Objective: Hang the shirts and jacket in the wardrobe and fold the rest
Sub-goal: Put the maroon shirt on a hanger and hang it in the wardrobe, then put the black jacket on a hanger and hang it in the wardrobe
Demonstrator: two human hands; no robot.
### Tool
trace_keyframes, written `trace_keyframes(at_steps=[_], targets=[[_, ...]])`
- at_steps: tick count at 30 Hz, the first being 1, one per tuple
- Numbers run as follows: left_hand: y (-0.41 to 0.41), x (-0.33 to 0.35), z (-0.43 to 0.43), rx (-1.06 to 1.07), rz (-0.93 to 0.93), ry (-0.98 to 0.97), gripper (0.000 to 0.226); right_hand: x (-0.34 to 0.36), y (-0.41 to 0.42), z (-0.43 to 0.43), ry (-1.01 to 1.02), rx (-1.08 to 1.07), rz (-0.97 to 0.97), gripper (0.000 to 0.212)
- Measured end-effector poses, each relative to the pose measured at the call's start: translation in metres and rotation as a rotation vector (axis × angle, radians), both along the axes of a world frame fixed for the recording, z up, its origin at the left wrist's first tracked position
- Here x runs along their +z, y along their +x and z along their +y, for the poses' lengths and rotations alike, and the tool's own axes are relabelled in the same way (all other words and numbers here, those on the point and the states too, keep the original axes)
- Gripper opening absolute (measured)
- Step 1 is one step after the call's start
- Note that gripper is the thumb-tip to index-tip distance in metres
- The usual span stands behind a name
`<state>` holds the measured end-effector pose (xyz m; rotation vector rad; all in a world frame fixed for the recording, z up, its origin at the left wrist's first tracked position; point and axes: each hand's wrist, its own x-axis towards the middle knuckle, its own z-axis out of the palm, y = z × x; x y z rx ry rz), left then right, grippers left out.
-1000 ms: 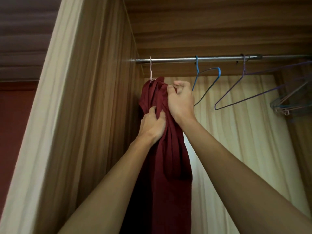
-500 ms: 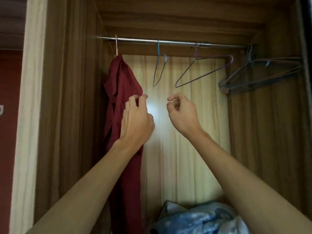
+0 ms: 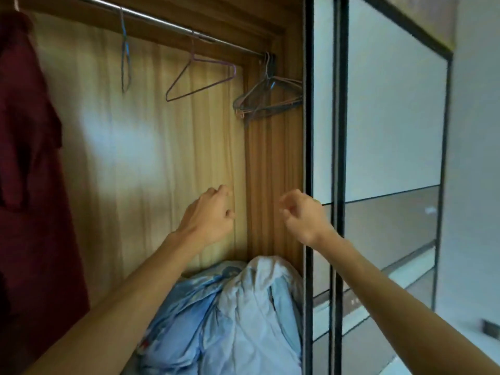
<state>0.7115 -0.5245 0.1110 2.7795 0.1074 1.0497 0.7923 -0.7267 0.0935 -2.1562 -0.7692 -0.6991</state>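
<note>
Maroon shirt (image 3: 29,158) hung on the rail (image 3: 162,21) at the far left of the wardrobe (image 3: 273,171), well apart from the bare wire hangers (image 3: 266,98) — room kept, I judged, for the next garments. Left hand (image 3: 208,215) and right hand (image 3: 303,215) hovered mid-air, fingers loosely curled, holding nothing — free to fetch another.
</note>
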Motion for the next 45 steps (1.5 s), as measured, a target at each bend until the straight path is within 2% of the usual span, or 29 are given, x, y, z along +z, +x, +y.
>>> trace_keyframes(at_steps=[7, 15, 20, 23, 30, 36, 45], targets=[[0.033, -0.03, -0.077, -0.286, 0.195, 0.062, 0.03, -0.023, -0.023, -0.113, -0.164, -0.288, 0.123, 0.027], [0.046, -0.054, -0.172, -0.657, 0.381, 0.14, 0.012, -0.043, -0.097, -0.199, -0.294, -0.585, 0.163, 0.029], [0.025, -0.079, -0.251, -0.867, 0.433, 0.159, 0.019, -0.071, -0.165, -0.252, -0.305, -0.795, 0.254, 0.029], [0.0, -0.094, -0.305, -0.993, 0.487, 0.268, 0.022, -0.089, -0.214, -0.284, -0.288, -0.921, 0.364, 0.03], [-0.092, -0.112, -0.417, -1.237, 0.569, 0.445, 0.024, -0.117, -0.357, -0.348, -0.23, -1.197, 0.554, 0.027], [-0.223, -0.119, -0.501, -1.468, 0.615, 0.52, 0.023, -0.126, -0.515, -0.388, -0.102, -1.366, 0.661, 0.015], [-0.446, -0.135, -0.599, -1.725, 0.624, 0.65, 0.028, -0.15, -0.75, -0.426, 0.001, -1.629, 0.717, 0.021]])
